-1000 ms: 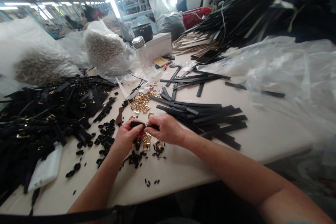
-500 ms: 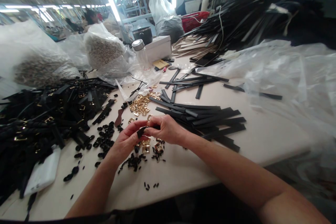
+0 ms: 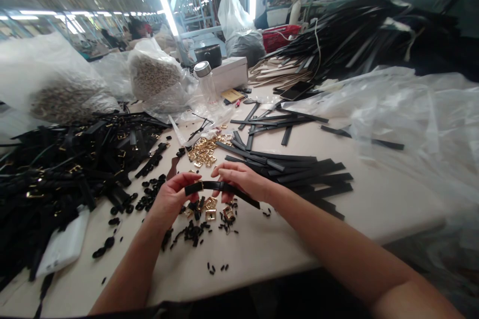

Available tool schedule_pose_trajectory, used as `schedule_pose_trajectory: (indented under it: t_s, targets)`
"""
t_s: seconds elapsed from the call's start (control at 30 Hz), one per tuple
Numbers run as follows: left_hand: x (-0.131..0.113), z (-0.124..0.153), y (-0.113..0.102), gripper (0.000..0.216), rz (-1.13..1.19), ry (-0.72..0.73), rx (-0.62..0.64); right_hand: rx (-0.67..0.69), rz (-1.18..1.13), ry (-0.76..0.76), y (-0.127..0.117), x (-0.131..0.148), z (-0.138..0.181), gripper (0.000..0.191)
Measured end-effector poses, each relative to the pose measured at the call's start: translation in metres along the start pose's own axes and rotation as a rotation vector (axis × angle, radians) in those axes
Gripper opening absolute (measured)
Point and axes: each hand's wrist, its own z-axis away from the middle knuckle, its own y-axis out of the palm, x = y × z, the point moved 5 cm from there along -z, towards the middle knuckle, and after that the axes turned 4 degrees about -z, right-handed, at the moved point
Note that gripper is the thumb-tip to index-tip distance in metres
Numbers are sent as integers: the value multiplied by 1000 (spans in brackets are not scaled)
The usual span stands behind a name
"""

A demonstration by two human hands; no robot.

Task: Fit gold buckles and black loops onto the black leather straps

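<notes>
A black strap [image 3: 243, 196] with a small gold buckle [image 3: 202, 186] near its left end spans my two hands above the table. My left hand [image 3: 169, 198] pinches the short end beside the buckle. Around the middle of the strap, near a dark loop, are the fingers of my right hand [image 3: 249, 180]; the strap's free end slants down to the right under it. Just beyond my hands lies a pile of gold buckles [image 3: 205, 150]. Below them are a few more buckles and a scatter of small black loops [image 3: 193, 232].
Finished-looking buckled straps [image 3: 75, 159] heap up on the left, beside black coiled pieces [image 3: 149, 192]. Plain black strips [image 3: 314, 172] lie to the right. Farther back stand a glass bottle [image 3: 205, 82], a white box [image 3: 232, 72] and filled plastic bags [image 3: 155, 72]. Clear plastic sheeting [image 3: 422, 109] covers the right side.
My hands have moved apart, and the strap, earlier mostly hidden between my fingers, now shows lengthwise with its buckle. The view has shifted slightly.
</notes>
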Motion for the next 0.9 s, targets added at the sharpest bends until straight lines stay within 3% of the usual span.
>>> schedule_pose_trajectory:
  t_s: [0.13,0.23,0.37,0.53,0.63,0.8,0.9]
  targets:
    - [2,5,9,23,39,-61,107,125,-227,47,-1,-1,-1,30]
    - [6,8,17,19,68,-68,129,70,-318,-43,-5,-4,-6,35]
    - [9,6,19,17,67,-7,60,-76,-59,-179,-5,-9,-11,33]
    - [8,5,21,20,-24,58,-3,-128,383,-359,8,-6,-8,33]
    - [6,6,25,23,-63,66,-1,-214,481,-495,8,-1,-4,31]
    - [4,8,33,26,-119,86,7,-185,189,-425,5,-11,-9,36]
    - [4,9,34,26,-168,95,14,-178,136,-384,4,-15,-12,33]
